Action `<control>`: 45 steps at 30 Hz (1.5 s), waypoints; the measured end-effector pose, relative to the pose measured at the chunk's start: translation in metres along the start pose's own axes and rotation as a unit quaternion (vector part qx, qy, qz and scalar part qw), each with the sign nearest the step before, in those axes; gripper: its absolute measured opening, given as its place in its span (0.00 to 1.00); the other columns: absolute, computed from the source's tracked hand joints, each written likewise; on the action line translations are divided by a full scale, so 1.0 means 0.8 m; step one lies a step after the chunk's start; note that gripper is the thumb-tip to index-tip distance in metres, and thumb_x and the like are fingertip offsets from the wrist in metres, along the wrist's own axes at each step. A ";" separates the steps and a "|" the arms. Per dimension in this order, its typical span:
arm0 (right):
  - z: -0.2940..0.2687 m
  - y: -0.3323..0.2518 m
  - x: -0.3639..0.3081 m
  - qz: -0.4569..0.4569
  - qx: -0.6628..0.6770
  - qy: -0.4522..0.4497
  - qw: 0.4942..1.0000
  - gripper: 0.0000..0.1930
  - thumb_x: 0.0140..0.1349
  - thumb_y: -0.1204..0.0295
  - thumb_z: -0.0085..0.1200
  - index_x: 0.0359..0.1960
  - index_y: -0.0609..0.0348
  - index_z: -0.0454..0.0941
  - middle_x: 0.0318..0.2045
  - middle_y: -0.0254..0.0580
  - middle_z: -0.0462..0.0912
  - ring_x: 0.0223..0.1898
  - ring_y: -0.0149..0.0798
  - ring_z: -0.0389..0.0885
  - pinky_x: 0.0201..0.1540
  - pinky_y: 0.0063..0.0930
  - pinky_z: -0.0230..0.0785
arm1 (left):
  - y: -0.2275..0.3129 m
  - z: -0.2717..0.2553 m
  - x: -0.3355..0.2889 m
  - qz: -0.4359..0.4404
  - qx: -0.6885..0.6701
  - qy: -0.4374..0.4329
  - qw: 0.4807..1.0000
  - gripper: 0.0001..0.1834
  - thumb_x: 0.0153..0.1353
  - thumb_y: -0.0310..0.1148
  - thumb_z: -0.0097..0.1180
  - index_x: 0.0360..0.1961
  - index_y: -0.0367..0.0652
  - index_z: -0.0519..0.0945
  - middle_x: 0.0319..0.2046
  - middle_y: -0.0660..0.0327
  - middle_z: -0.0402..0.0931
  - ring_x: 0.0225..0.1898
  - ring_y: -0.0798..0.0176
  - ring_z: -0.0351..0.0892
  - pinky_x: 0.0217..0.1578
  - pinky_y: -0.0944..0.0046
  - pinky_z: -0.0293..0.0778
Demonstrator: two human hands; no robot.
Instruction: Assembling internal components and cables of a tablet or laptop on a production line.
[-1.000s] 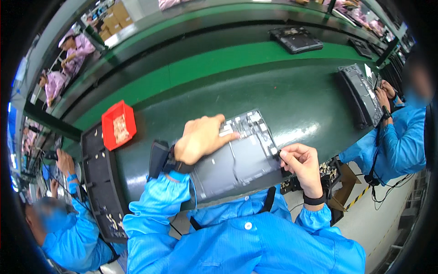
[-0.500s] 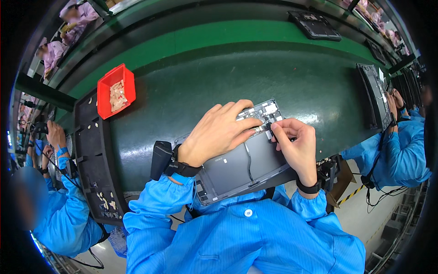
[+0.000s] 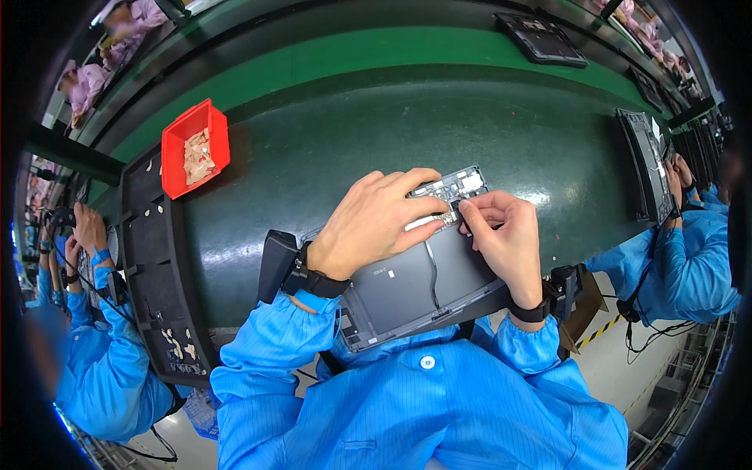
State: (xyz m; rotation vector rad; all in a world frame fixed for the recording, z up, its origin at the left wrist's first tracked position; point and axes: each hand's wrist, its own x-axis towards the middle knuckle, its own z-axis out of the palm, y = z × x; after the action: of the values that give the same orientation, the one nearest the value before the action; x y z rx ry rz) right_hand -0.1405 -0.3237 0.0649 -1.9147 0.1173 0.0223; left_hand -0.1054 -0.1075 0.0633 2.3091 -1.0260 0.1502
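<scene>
A grey tablet housing [image 3: 395, 290] lies tilted at the table's near edge, its inside facing up. A circuit board [image 3: 462, 186] with silver and white patches fills its far right end, and a black flat cable [image 3: 433, 274] runs down from there. My left hand [image 3: 376, 215] lies over the housing with fingers stretched and apart, thumb and forefinger tips touching the board area. My right hand [image 3: 501, 235] is closed in a pinch at the board's near right edge. Between its fingertips is a small black part [image 3: 457, 210], mostly hidden, of a kind I cannot make out.
A red bin [image 3: 219, 149] with small tan pieces stands at the left, beside a black compartment tray [image 3: 192, 301] holding loose bits. Another opened device [image 3: 642, 164] is at the right, near a co-worker's hands [image 3: 680, 176]. A further dark device [image 3: 540, 37] lies at the back.
My right hand has moved slightly left and up along the board, still pinching. The left hand stays in place over the housing. The red bin and tray appear a little farther left.
</scene>
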 end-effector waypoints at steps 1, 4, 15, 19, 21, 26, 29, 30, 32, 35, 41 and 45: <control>0.000 -0.001 0.000 -0.001 -0.005 -0.004 1.000 0.08 0.66 0.76 0.62 0.35 0.73 0.84 0.24 0.44 0.88 0.27 0.29 0.88 0.29 0.21 0.77 | 0.000 0.000 0.000 0.000 0.000 0.000 1.000 0.12 0.62 0.40 0.65 0.46 0.52 0.88 0.58 0.57 0.79 0.50 0.54 0.82 0.47 0.56 0.75; 0.000 -0.003 -0.001 0.001 -0.011 -0.003 1.000 0.08 0.66 0.76 0.62 0.35 0.73 0.84 0.24 0.44 0.88 0.27 0.29 0.88 0.30 0.21 0.77 | 0.001 0.001 0.000 -0.002 -0.001 -0.001 1.000 0.12 0.62 0.39 0.65 0.45 0.51 0.88 0.58 0.57 0.79 0.51 0.53 0.82 0.48 0.56 0.76; 0.000 -0.002 -0.002 -0.006 -0.026 -0.007 1.000 0.08 0.66 0.76 0.62 0.35 0.73 0.84 0.24 0.44 0.88 0.27 0.29 0.88 0.30 0.22 0.77 | 0.002 0.002 -0.001 -0.002 -0.008 0.009 1.000 0.12 0.62 0.38 0.66 0.45 0.50 0.88 0.58 0.57 0.80 0.50 0.52 0.82 0.48 0.55 0.76; 0.000 -0.002 -0.002 -0.014 -0.036 -0.008 0.999 0.08 0.66 0.76 0.62 0.35 0.73 0.84 0.23 0.45 0.88 0.27 0.30 0.88 0.30 0.21 0.78 | 0.002 0.002 -0.001 -0.001 -0.006 0.009 1.000 0.12 0.62 0.38 0.66 0.45 0.50 0.89 0.58 0.57 0.80 0.50 0.52 0.82 0.49 0.55 0.76; 0.000 -0.003 -0.002 -0.017 -0.040 -0.010 0.999 0.08 0.66 0.76 0.62 0.34 0.73 0.84 0.23 0.45 0.88 0.26 0.30 0.88 0.30 0.22 0.78 | 0.003 0.001 -0.001 -0.004 -0.003 0.010 1.000 0.12 0.62 0.39 0.66 0.45 0.50 0.89 0.58 0.56 0.80 0.51 0.52 0.83 0.49 0.55 0.76; 0.000 -0.001 -0.002 -0.021 -0.042 -0.011 0.999 0.08 0.66 0.76 0.62 0.34 0.72 0.84 0.22 0.45 0.88 0.26 0.30 0.88 0.29 0.22 0.78 | 0.002 0.004 -0.003 0.000 0.004 0.016 1.000 0.13 0.62 0.39 0.66 0.46 0.50 0.89 0.58 0.56 0.80 0.51 0.52 0.83 0.50 0.55 0.76; 0.001 -0.002 -0.001 -0.025 -0.054 -0.016 0.998 0.08 0.66 0.75 0.61 0.33 0.72 0.84 0.22 0.44 0.88 0.26 0.30 0.88 0.29 0.22 0.77 | 0.002 0.003 -0.003 0.002 0.011 0.020 1.000 0.12 0.61 0.40 0.67 0.45 0.51 0.90 0.58 0.56 0.80 0.50 0.53 0.83 0.49 0.56 0.76; 0.000 -0.002 -0.001 -0.027 -0.051 -0.019 0.998 0.08 0.66 0.75 0.61 0.33 0.72 0.84 0.22 0.44 0.88 0.26 0.30 0.88 0.29 0.22 0.77 | 0.002 0.002 -0.003 0.002 0.015 0.020 1.000 0.12 0.61 0.40 0.67 0.45 0.52 0.90 0.58 0.56 0.80 0.50 0.53 0.83 0.48 0.56 0.76; 0.000 -0.001 -0.001 -0.029 -0.048 -0.021 0.998 0.08 0.67 0.75 0.61 0.33 0.72 0.84 0.22 0.44 0.87 0.25 0.30 0.88 0.29 0.22 0.77 | 0.002 0.003 -0.003 0.003 0.017 0.020 1.000 0.12 0.61 0.39 0.67 0.45 0.52 0.90 0.58 0.56 0.80 0.50 0.53 0.83 0.48 0.56 0.76; 0.001 -0.001 -0.001 -0.028 -0.049 -0.025 0.998 0.08 0.67 0.75 0.60 0.33 0.72 0.84 0.22 0.43 0.87 0.25 0.29 0.87 0.28 0.22 0.76 | 0.002 0.002 -0.003 0.004 0.020 0.017 1.000 0.12 0.60 0.39 0.67 0.45 0.53 0.90 0.58 0.56 0.80 0.50 0.54 0.83 0.48 0.57 0.76; 0.001 0.002 0.001 -0.044 -0.046 -0.029 0.998 0.08 0.67 0.76 0.60 0.33 0.72 0.84 0.22 0.43 0.87 0.25 0.28 0.87 0.28 0.22 0.76 | 0.005 0.002 -0.003 0.008 0.024 0.016 1.000 0.13 0.60 0.38 0.68 0.46 0.53 0.90 0.57 0.56 0.80 0.51 0.54 0.82 0.48 0.56 0.76; 0.001 0.003 0.002 -0.041 -0.043 -0.030 0.998 0.09 0.67 0.76 0.60 0.33 0.72 0.83 0.22 0.43 0.87 0.25 0.28 0.87 0.28 0.22 0.76 | 0.004 0.003 -0.003 0.012 0.028 0.016 0.999 0.13 0.59 0.38 0.67 0.46 0.53 0.90 0.57 0.56 0.80 0.51 0.54 0.82 0.48 0.56 0.76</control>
State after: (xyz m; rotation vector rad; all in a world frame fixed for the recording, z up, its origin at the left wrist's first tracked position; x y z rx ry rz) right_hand -0.1394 -0.3240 0.0626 -2.0012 -0.0027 0.0313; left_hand -0.1098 -0.1091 0.0620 2.3371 -1.0453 0.2268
